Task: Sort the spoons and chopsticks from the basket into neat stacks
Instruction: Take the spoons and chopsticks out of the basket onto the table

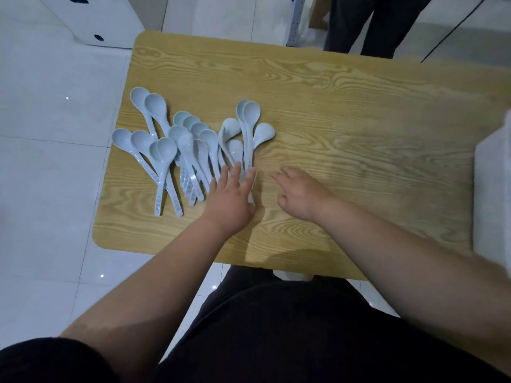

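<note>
Head view: spoons lie beneath left fingers.

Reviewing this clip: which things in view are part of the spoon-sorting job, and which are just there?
Part of the job:
- pale blue spoons, spread on the wooden table
- left hand, fingers flat on the spoon handles
- right hand, open above bare wood

Just there:
- white box on the floor
- bystander's legs
- white object at the table's right edge

Spoons on table's left half
</note>
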`<state>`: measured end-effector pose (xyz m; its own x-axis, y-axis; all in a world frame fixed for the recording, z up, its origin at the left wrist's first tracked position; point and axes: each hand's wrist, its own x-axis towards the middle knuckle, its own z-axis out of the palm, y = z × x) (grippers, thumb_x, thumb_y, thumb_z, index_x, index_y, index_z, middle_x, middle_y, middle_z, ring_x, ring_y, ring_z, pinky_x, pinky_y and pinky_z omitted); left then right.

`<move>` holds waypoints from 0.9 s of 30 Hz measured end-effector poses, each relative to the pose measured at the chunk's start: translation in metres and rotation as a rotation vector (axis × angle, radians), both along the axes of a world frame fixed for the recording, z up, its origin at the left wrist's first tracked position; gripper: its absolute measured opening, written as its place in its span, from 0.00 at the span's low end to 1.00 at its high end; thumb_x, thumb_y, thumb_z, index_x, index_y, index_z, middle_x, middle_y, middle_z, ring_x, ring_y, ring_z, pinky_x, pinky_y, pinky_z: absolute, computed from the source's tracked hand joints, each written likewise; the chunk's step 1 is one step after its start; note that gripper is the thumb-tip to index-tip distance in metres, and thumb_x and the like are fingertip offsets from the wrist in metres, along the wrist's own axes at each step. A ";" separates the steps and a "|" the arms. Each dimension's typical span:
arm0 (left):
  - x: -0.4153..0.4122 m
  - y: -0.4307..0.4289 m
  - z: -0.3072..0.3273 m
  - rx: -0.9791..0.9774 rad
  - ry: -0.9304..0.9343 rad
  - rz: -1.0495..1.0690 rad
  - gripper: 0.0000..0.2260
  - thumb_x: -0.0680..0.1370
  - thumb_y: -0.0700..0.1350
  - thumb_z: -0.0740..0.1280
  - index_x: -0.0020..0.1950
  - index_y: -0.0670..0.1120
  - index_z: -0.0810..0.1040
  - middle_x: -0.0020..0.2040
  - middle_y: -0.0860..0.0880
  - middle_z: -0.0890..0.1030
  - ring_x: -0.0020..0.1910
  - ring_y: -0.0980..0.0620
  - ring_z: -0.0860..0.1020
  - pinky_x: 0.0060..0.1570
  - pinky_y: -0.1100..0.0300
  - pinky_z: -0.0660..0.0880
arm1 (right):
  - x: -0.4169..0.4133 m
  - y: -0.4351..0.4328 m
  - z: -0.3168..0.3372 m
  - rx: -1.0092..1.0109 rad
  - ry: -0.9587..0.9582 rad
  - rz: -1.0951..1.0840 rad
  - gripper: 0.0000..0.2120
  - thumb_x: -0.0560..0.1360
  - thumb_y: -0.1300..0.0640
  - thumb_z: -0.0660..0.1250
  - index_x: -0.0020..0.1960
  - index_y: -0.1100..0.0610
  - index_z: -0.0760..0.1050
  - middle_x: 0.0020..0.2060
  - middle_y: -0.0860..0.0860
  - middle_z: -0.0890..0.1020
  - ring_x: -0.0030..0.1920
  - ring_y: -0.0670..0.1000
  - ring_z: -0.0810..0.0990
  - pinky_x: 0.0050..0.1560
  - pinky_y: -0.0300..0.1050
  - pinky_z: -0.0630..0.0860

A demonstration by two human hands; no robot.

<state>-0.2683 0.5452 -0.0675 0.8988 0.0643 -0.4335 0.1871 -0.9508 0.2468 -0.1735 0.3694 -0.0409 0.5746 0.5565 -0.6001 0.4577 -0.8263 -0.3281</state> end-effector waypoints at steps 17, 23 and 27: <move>-0.042 -0.275 0.093 -0.072 0.036 -0.336 0.21 0.79 0.53 0.62 0.72 0.50 0.70 0.67 0.49 0.73 0.65 0.46 0.71 0.62 0.52 0.72 | -0.098 -0.295 0.075 0.007 -0.058 -0.072 0.17 0.78 0.55 0.57 0.66 0.50 0.72 0.59 0.51 0.78 0.56 0.56 0.77 0.52 0.53 0.77; -0.032 -0.355 0.112 -0.102 0.010 -0.370 0.21 0.81 0.52 0.61 0.73 0.51 0.68 0.69 0.50 0.73 0.67 0.49 0.71 0.62 0.55 0.71 | -0.107 -0.369 0.082 0.039 -0.098 -0.144 0.19 0.78 0.55 0.58 0.68 0.51 0.72 0.61 0.52 0.78 0.58 0.55 0.76 0.53 0.52 0.77; -0.017 -0.383 0.117 -0.103 -0.004 -0.440 0.21 0.80 0.53 0.61 0.73 0.51 0.69 0.68 0.50 0.73 0.66 0.48 0.72 0.61 0.54 0.71 | -0.098 -0.398 0.090 0.038 -0.127 -0.199 0.18 0.78 0.55 0.59 0.68 0.51 0.72 0.61 0.52 0.78 0.59 0.56 0.77 0.53 0.52 0.77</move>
<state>-0.2852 0.1617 0.0490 0.8326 -0.3675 -0.4143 -0.2305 -0.9102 0.3441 -0.2710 -0.0286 0.0488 0.7451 0.4451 -0.4967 0.3263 -0.8928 -0.3105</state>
